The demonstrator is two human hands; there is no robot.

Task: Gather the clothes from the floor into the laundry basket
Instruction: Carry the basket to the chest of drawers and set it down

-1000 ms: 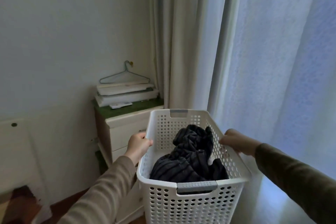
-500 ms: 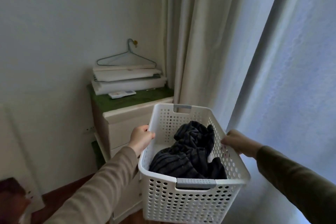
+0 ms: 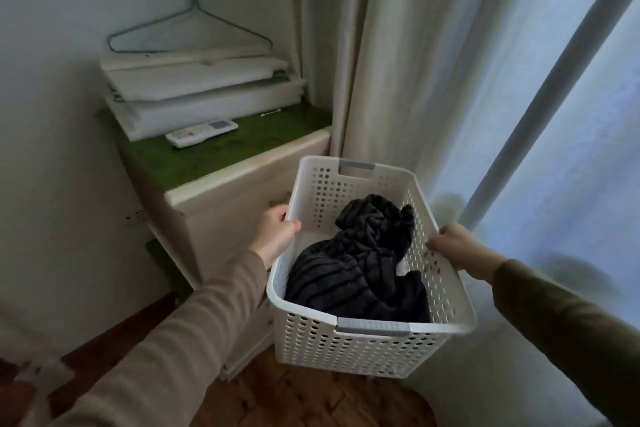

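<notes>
Two hands (image 3: 277,232) (image 3: 453,246) grip one basket (image 3: 349,347) holding perhaps one dark garment (image 3: 356,267).

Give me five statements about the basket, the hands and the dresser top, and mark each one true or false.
1. Both hands grip the laundry basket by its long side rims. True: left hand, right hand.
2. The basket is empty. False: dark striped clothing lies in it.
3. A remote control lies on the dresser's green top. True.
4. The wire hanger lies inside the basket. False: it is against the wall above the stacked white items.
5. The basket's end handles are red. False: they are grey.
</notes>
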